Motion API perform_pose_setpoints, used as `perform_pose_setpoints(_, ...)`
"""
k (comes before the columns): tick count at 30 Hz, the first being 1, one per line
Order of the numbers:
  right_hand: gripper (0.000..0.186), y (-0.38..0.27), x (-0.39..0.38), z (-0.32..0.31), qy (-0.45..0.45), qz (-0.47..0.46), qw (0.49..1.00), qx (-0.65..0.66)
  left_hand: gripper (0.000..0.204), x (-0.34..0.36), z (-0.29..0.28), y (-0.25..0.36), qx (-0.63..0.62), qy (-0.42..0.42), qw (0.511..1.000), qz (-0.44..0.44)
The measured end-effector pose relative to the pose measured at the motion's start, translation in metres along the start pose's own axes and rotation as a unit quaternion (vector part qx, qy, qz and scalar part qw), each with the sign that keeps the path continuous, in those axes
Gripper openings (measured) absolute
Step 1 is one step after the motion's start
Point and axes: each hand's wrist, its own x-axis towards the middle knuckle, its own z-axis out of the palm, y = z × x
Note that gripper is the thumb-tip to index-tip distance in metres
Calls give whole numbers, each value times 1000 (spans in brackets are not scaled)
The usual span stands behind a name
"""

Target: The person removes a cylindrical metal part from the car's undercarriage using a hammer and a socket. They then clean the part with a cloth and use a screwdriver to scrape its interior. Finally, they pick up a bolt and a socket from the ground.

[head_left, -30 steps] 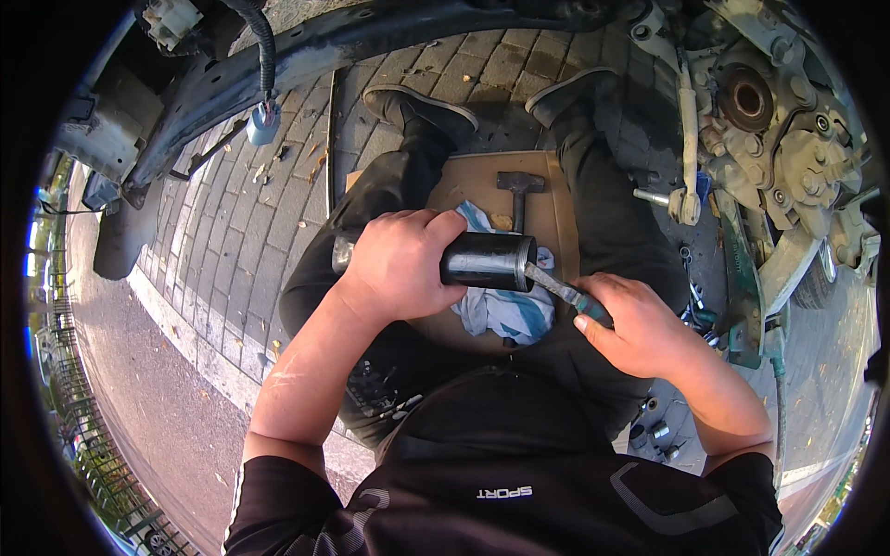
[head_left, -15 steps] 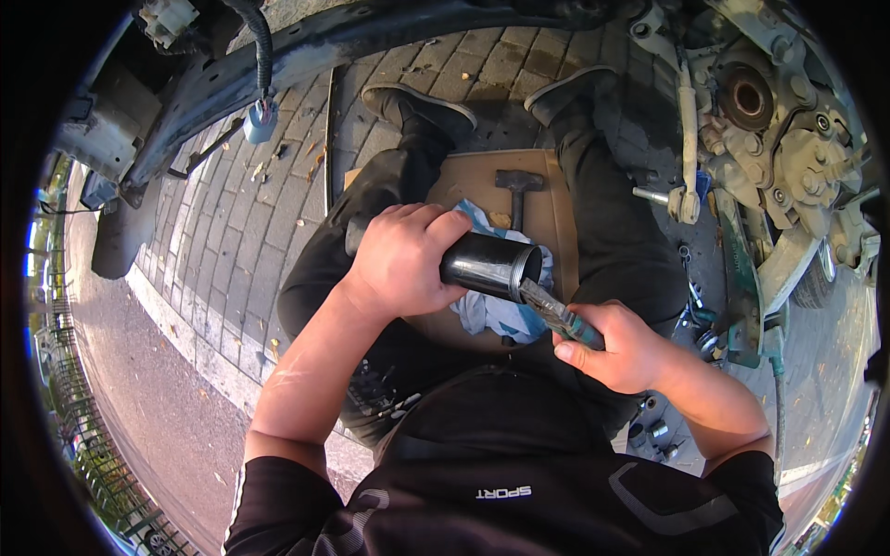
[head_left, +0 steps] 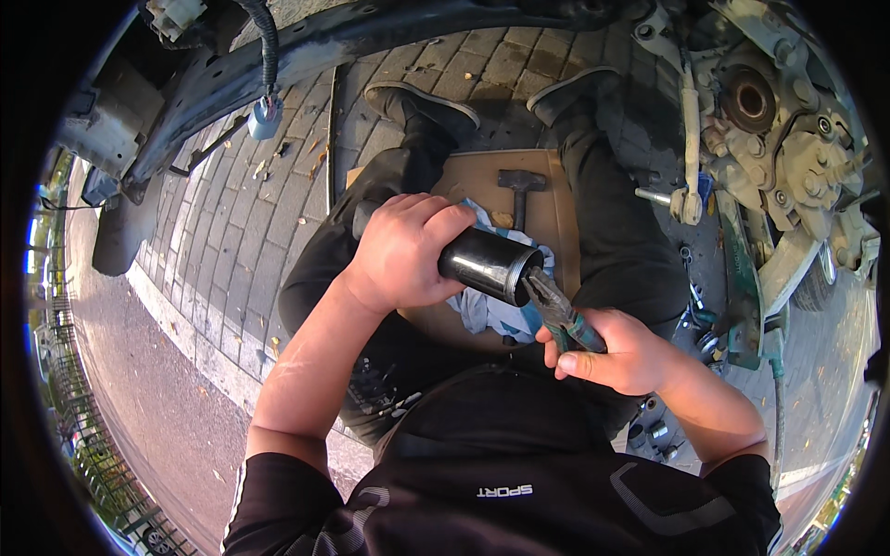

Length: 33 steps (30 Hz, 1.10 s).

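Note:
My left hand [head_left: 405, 250] is wrapped round a glossy black metal cylinder [head_left: 491, 266], held sideways above my lap with its open threaded end toward the right. In my right hand [head_left: 619, 350] is a pair of pliers [head_left: 565, 320] with green and black handles, fingers closed round the grips. The jaws are at the cylinder's open rim and look slightly parted; whether they touch it I cannot tell. Beneath the cylinder lies a crumpled light-blue cloth [head_left: 491, 315], partly hidden by it.
A hammer [head_left: 521, 190] lies on a cardboard sheet [head_left: 473, 176] between my legs. Greasy vehicle parts [head_left: 788, 148] hang at the right, with sockets and tools [head_left: 656, 435] on the ground. A dark frame beam [head_left: 306, 42] crosses the top; a connector [head_left: 265, 119] dangles from it.
The pliers have turned in my right hand, and their jaws and handles now show apart. My left hand and the cylinder have hardly moved.

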Motion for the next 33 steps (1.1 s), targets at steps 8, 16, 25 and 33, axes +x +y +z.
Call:
perform_pose_setpoints(8, 42, -13, 0, -8, 78, -49, 950, -298, 62, -2, -1, -2, 32, -20, 999, -34)
perform_pose_setpoints(16, 50, -16, -3, -8, 173, -44, 855, -486, 65, -1, -3, 1, 116, -63, 988, -74)
perform_pose_setpoints(25, 47, -2, 5, -5, 222, -89, 827, -508, 62, -1, -3, 10, 131, -67, 982, -115)
perform_pose_setpoints(33, 45, 9, 10, -7, 269, -59, 822, -499, 60, -3, 4, 26, 191, -70, 963, -175)
